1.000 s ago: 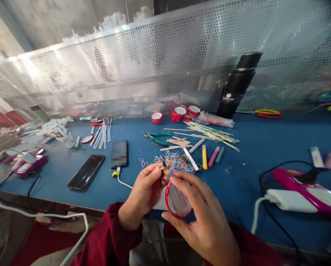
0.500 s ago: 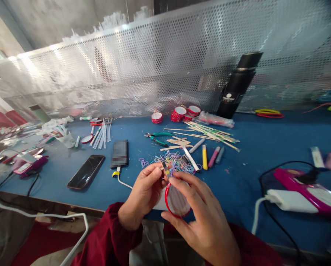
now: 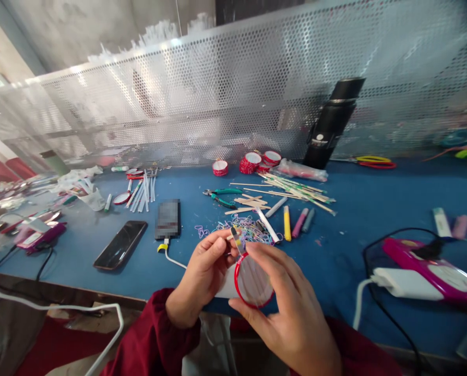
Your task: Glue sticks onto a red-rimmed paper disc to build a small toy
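Above the table's front edge, both my hands are on a small red-rimmed round mirror (image 3: 255,279) with a shiny, greyish face. My left hand (image 3: 202,271) pinches the short grey-and-yellow handle piece (image 3: 237,241) at its upper rim, between thumb and fingers. Round the right side of the rim my right hand (image 3: 296,303) is curved, thumb at the bottom and fingertips at the top. Just beyond my fingers lies a heap of pastel rubber loops (image 3: 244,224). A white sheet or pad, mostly covered, shows below my left fingers.
Beyond the heap are green-handled cutters (image 3: 223,196), wooden sticks (image 3: 252,201), several coloured tubes (image 3: 287,223) and stacked red-rimmed rounds (image 3: 251,162). Two phones (image 3: 120,244) (image 3: 168,218) lie left. A black flask (image 3: 331,122) stands back right; a magenta power strip (image 3: 448,271) and cables lie right.
The mirror has turned slightly, its face showing more fully. My right fingertips have shifted from the handle piece toward the top of the rim. My left hand keeps its pinch.
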`<action>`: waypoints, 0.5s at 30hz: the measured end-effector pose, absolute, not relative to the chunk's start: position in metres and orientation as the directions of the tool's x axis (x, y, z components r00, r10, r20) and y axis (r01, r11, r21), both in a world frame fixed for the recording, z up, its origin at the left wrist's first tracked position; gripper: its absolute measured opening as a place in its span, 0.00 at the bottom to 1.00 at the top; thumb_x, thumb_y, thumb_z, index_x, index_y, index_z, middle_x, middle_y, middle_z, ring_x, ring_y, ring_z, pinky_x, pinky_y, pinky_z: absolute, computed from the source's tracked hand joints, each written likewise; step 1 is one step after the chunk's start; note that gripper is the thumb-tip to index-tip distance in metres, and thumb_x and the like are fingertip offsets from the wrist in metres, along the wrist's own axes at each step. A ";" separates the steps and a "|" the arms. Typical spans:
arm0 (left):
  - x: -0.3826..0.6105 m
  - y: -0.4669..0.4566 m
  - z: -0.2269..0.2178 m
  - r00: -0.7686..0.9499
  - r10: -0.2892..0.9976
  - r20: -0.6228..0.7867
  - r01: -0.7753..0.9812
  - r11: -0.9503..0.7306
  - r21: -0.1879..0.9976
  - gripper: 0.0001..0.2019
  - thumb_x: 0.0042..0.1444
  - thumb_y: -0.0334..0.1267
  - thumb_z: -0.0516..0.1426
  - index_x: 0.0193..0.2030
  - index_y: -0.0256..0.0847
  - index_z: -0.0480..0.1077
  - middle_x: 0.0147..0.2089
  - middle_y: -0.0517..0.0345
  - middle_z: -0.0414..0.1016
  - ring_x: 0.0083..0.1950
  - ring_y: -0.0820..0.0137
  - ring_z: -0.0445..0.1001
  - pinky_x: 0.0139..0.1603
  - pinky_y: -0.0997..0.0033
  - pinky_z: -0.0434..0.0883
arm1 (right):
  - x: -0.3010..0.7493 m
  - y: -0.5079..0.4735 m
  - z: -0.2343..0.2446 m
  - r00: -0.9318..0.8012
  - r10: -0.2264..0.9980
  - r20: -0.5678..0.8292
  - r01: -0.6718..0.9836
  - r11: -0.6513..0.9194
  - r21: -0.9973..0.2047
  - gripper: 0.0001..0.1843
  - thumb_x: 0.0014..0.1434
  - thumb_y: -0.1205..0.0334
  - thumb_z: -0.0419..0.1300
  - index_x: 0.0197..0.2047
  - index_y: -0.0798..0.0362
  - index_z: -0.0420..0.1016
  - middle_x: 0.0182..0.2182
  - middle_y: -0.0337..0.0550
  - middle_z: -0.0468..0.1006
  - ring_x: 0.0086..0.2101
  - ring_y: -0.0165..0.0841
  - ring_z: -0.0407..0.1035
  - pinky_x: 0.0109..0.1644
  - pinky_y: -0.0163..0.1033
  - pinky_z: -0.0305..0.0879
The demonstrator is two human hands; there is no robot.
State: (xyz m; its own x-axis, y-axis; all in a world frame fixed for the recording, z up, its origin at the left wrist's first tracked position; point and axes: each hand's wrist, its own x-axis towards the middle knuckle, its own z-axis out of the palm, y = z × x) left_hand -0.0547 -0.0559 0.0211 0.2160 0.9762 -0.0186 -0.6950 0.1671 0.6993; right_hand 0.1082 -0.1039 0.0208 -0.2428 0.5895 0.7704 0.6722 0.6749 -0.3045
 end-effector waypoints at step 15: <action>-0.061 -0.071 0.039 0.176 0.984 0.029 -0.147 -0.003 0.989 0.21 0.51 0.55 0.71 0.38 0.35 0.84 0.28 0.56 0.76 0.29 0.73 0.67 0.31 0.72 0.64 | 0.109 -0.092 0.017 -0.197 0.557 0.807 0.789 0.578 -0.207 0.28 0.66 0.63 0.65 0.67 0.57 0.67 0.58 0.57 0.76 0.56 0.47 0.72 0.61 0.52 0.69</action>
State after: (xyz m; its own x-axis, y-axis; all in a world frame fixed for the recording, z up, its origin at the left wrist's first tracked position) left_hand -0.0609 -0.0709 0.0387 0.1758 0.9840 0.0288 -0.1470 -0.0027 0.9891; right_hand 0.1086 -0.0921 0.0166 -0.1969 0.5570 0.8068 0.7892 0.5783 -0.2066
